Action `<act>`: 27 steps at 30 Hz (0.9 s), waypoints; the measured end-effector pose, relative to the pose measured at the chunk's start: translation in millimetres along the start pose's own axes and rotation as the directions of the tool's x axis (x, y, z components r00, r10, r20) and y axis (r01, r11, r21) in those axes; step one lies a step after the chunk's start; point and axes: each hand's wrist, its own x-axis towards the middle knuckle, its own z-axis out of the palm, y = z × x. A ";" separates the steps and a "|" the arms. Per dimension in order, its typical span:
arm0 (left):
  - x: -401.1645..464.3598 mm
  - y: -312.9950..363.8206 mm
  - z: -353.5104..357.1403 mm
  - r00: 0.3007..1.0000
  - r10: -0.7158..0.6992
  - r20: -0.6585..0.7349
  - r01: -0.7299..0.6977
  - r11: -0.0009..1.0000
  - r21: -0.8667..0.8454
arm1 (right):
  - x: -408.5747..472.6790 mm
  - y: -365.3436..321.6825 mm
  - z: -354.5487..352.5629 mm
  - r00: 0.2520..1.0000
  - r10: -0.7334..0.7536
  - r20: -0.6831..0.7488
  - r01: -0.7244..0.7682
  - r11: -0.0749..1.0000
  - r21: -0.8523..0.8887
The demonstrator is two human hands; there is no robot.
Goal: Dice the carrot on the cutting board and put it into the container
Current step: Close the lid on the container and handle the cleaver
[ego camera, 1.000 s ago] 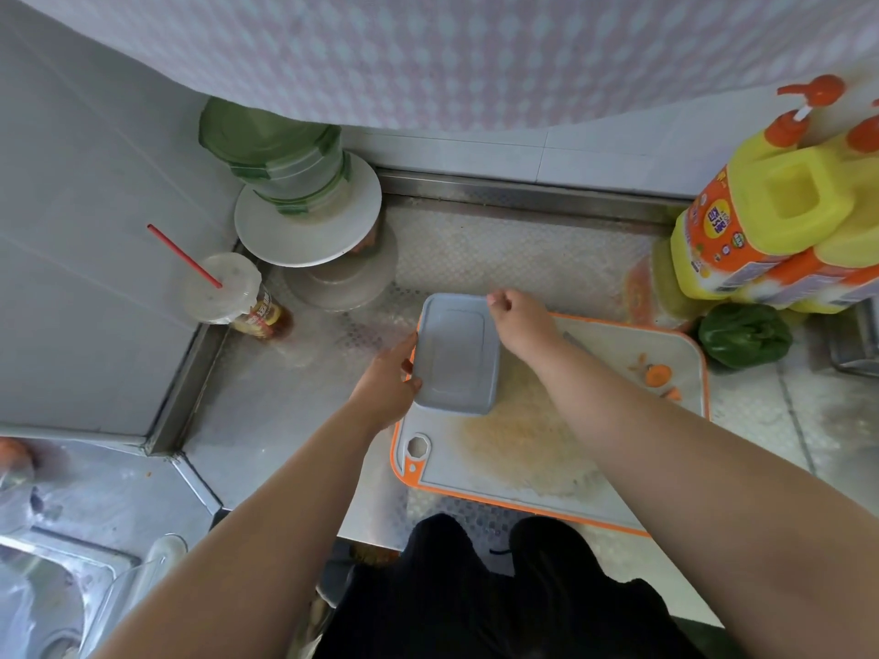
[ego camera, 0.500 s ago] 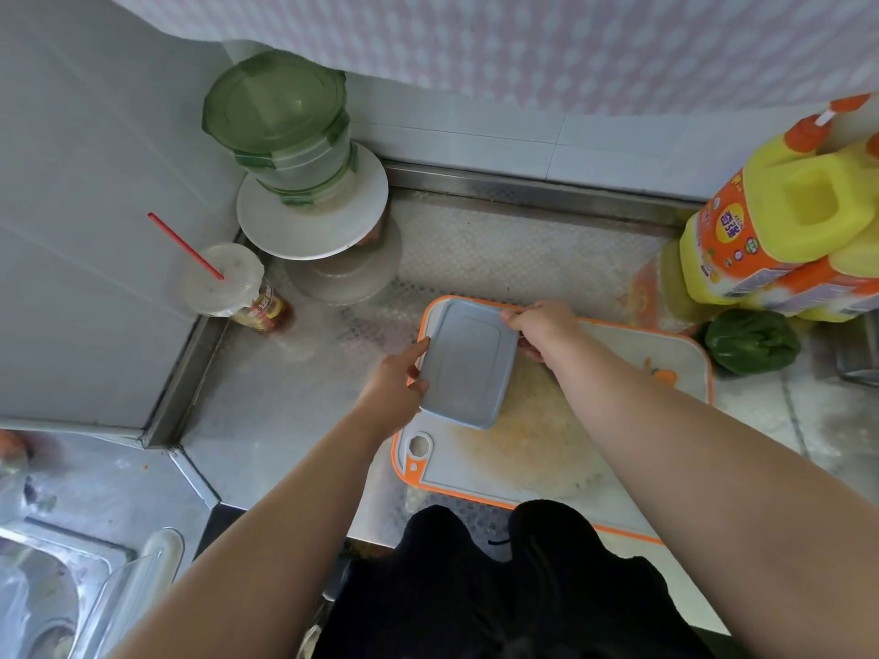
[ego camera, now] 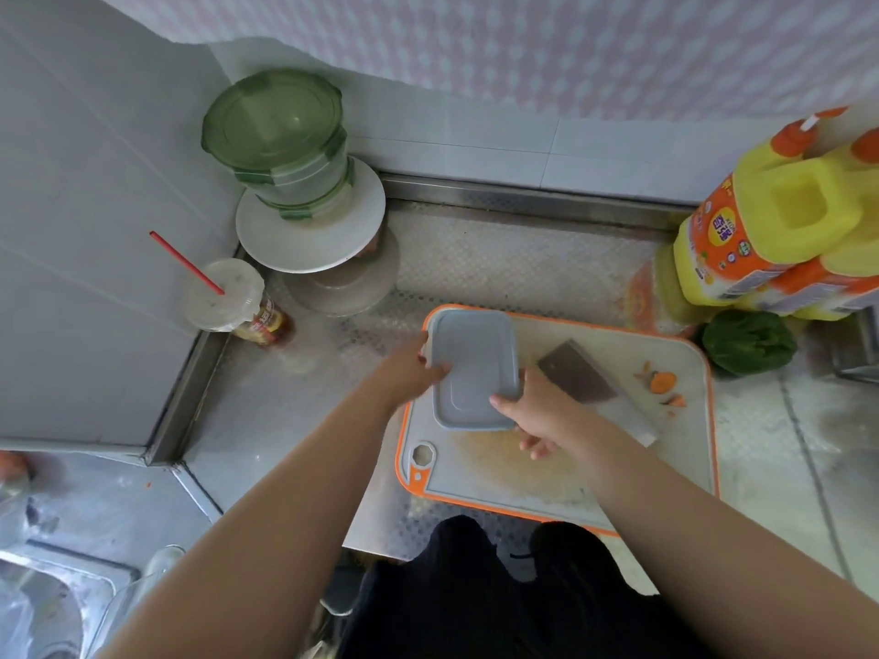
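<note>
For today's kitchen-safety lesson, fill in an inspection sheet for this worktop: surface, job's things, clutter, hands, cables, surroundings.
Surface: steel counter, orange-rimmed cutting board stained in the middle.
Job's things: grey lidded container on the board's far left corner; cleaver lying flat beside it; carrot scraps near the board's right edge.
Clutter: green pepper, yellow bottles, cup with red straw, stacked green tubs on a white plate.
Hands: left hand and right hand both grip the container's lid edges.
Cables: nothing seen.
Surroundings: tiled wall, sink at lower left.
</note>
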 end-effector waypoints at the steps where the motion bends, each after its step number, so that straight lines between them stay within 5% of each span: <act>1: 8.7 7.3 -3.0 0.998 0.018 -0.066 -0.022 0.998 -0.056 | -4.3 1.3 2.4 0.998 0.033 0.049 -0.035 0.998 0.042; 7: 38.9 23.8 -6.6 0.970 -0.043 -0.239 -0.013 0.974 -0.228 | -9.6 5.0 7.8 0.988 0.030 0.152 -0.103 0.858 0.503; 10: 45.4 27.5 -9.1 0.976 -0.165 -0.139 0.081 0.877 -0.474 | -9.6 9.8 11.3 0.992 0.035 0.118 -0.096 0.813 0.575; 14: 52.4 33.8 -8.5 0.958 -0.265 -0.109 0.157 0.802 -0.576 | -6.4 12.8 16.8 0.995 0.045 0.090 -0.090 0.800 0.594; 22: 49.1 30.6 -5.0 0.955 -0.220 -0.198 0.089 0.851 -0.517 | -5.7 14.6 19.1 0.998 0.021 0.057 -0.051 0.791 0.610; 25: 34.7 19.0 2.9 0.957 -0.100 -0.271 0.003 0.942 -0.337 | -6.8 14.0 20.4 0.999 -0.030 0.018 0.013 0.800 0.600; 27: 16.9 10.4 9.0 0.979 -0.066 -0.194 0.033 0.985 -0.168 | -7.1 11.8 22.9 0.997 -0.082 -0.008 0.071 0.809 0.583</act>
